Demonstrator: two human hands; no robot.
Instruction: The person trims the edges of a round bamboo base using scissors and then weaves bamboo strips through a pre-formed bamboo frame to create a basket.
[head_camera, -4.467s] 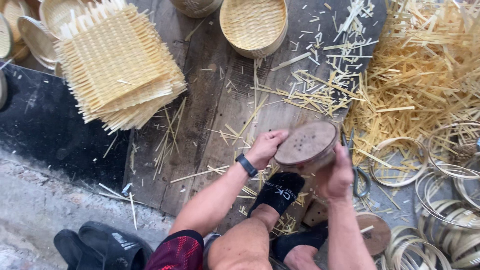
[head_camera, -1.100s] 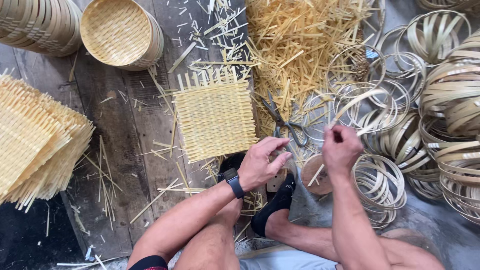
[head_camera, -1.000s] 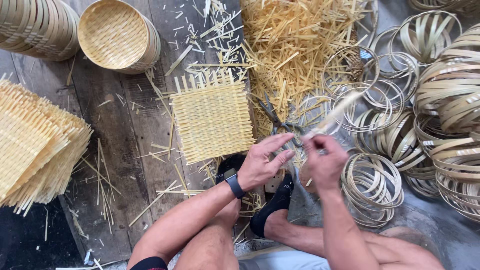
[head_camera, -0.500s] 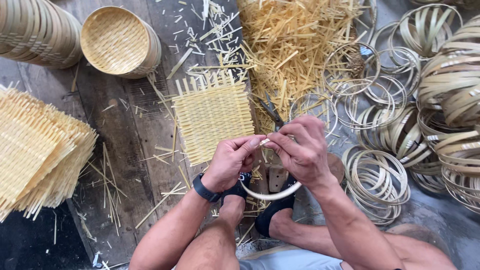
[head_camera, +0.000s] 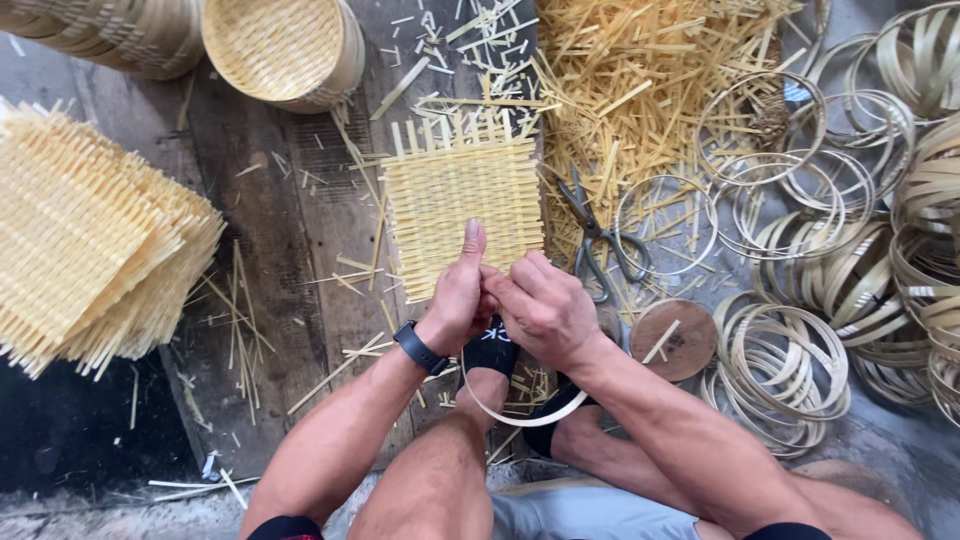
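Note:
My left hand and my right hand meet in front of me, both closed on a thin bamboo ring that curves down below them over my foot. A square woven bamboo mat lies flat on the wooden boards just beyond my fingers. A pair of scissors rests right of the mat, at the edge of the bamboo offcuts. My left wrist carries a black watch.
A stack of woven mats sits at left. A round woven basket stands at top. Loose bamboo strips are heaped top centre. Many bamboo rings pile at right, beside a round wooden disc.
My right hand picked a bamboo ring from the right and brought it to my left hand; both hands now grip it together. Earlier, the wooden disc was in my hands.

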